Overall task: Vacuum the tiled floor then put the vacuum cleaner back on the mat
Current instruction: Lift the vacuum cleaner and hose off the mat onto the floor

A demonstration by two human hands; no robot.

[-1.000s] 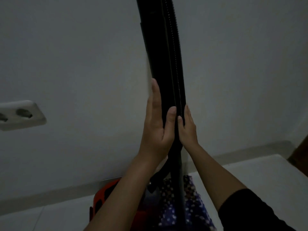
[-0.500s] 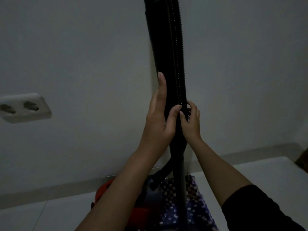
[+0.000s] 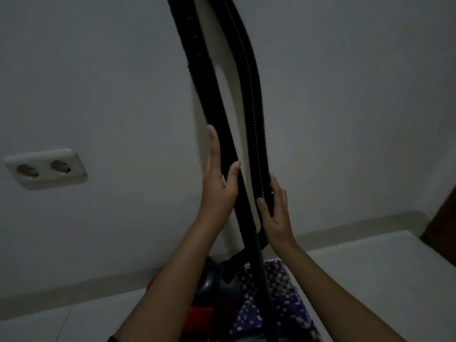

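Head view, dim and grainy: my left hand (image 3: 218,183) is flat along the smooth, rigid black tube (image 3: 214,104), fingers straight and thumb hooked over its front, while my right hand (image 3: 277,211) curls loosely around the ribbed, bendy black hose (image 3: 254,107) just right of that tube. Both run off the top edge, and below the tube my forearms hide most of the red and grey vacuum cleaner (image 3: 209,282), which sits on the dotted purple mat (image 3: 278,307) over pale glossy floor tiles (image 3: 365,275). Left of the tube, a white double socket (image 3: 45,168) sits on the plain wall.
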